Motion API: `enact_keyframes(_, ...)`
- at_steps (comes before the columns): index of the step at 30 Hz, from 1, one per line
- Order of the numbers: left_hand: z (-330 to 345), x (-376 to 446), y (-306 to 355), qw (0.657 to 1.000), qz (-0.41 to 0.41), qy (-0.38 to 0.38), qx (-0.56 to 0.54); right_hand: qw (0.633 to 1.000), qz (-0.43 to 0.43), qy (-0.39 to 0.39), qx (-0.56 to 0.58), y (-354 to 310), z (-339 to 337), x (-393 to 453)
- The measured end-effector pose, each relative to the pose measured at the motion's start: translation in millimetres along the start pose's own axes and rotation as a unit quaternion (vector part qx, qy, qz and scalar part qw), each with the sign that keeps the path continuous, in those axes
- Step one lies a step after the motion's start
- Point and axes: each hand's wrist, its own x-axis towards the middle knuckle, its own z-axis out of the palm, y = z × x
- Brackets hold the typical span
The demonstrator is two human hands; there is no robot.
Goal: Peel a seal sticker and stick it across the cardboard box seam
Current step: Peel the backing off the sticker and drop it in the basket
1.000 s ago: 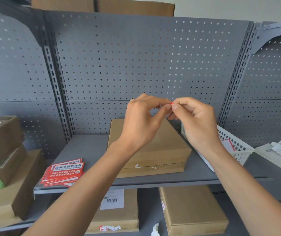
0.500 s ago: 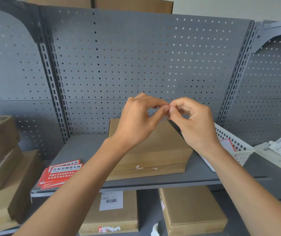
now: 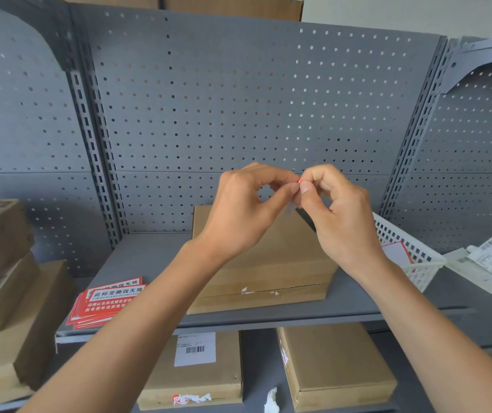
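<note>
My left hand (image 3: pixel 244 210) and my right hand (image 3: pixel 337 216) meet fingertip to fingertip above a flat cardboard box (image 3: pixel 268 263) on the grey shelf (image 3: pixel 149 257). Between the pinched thumbs and forefingers sits a seal sticker (image 3: pixel 299 180), of which only a small red edge shows. A pale, translucent strip (image 3: pixel 291 208) hangs just below the fingertips. The box's front seam (image 3: pixel 283 290) runs along its near side with small white scraps on it. A stack of red seal stickers (image 3: pixel 110 302) lies on the shelf left of the box.
A white perforated basket (image 3: pixel 411 251) stands right of the box with a red-edged card inside. Papers (image 3: pixel 489 263) lie at far right. More cardboard boxes are stacked at left (image 3: pixel 9 293) and on the lower shelf (image 3: pixel 337 365). Grey pegboard (image 3: pixel 238 99) backs the shelf.
Both hands have stayed pinched together above the box, shifting only slightly. The red edge of the sticker shows between the fingertips again, and a pale strip now hangs below them.
</note>
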Motion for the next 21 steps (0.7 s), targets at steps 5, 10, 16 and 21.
enact_keyframes(5, -3.3, -0.9, -3.2, 1.000, 0.006, -0.008, 0.002, 0.999, -0.011, -0.018, -0.027, -3.3, -3.2, 1.6)
enact_keyframes(10, -6.3, 0.7, -8.2, 0.999, 0.000, -0.033, -0.003, 0.998, -0.025, -0.035, -0.055, -3.7, -6.7, 4.6)
enact_keyframes(16, -8.1, 0.2, -11.5, 0.999, -0.013, -0.031, -0.014, 0.997, -0.034, -0.032, -0.063, -4.2, -4.0, 3.8)
enact_keyframes(21, -9.3, 0.4, -11.8, 0.999, -0.030, -0.036, -0.020, 0.998, -0.016, -0.034, -0.043, -7.7, -3.5, 3.3)
